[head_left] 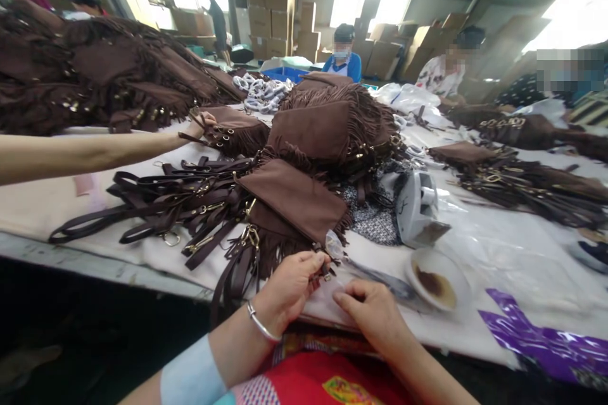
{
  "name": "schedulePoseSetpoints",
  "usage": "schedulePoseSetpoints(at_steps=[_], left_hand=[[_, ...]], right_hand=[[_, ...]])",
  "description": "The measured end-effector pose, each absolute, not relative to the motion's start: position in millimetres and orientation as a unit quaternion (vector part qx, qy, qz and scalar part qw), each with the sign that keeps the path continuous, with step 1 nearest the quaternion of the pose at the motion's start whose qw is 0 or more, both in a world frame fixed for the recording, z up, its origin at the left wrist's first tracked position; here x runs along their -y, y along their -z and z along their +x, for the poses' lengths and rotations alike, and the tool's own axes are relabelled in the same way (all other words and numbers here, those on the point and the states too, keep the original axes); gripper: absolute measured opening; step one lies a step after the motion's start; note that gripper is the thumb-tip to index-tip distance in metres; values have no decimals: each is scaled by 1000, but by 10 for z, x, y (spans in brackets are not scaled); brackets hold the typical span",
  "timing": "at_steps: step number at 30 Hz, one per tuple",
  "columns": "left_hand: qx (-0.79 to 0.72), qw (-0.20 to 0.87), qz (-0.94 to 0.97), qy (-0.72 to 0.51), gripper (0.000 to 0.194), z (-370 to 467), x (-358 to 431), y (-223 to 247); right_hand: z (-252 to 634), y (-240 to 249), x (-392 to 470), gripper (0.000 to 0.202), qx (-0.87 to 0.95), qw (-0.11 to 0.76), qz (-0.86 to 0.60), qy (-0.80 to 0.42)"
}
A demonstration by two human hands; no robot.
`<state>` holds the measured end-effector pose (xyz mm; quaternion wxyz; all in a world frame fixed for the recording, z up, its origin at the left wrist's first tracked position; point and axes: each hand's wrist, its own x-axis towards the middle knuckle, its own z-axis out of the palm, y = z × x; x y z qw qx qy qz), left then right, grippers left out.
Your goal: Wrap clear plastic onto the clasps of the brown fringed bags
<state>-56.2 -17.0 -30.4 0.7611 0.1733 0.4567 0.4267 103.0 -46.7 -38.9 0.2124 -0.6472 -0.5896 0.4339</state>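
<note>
A brown fringed bag lies flap up on the table edge in front of me. My left hand is closed at its near corner, pinching a small dark tab with a metal fitting. Close by on the right, my right hand pinches a small translucent plastic piece between thumb and finger. Brown straps with gold clasps hang over the edge beside my left wrist. Another person's hand reaches in from the left and grips a strap at a different brown bag.
Stacked brown bags rise behind the near one, with loose straps to the left. A white tape dispenser, a bowl with brown residue and purple plastic stand or lie at right. People sit across the table.
</note>
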Motion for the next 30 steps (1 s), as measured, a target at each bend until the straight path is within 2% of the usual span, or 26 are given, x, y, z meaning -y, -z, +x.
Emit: schedulePoseSetpoints(at_steps=[14,23,30], left_hand=[[-464,756,191,-420,25,-606,158,345],[-498,722,248,-412,32,-567,169,423],[-498,749,254,-355,42,-704,269,311]], right_hand=[[996,349,454,28,550,196,-655,-480],[961,318,405,29,530,227,-639,-509],[832,460,278,39,417,260,-627,-605]])
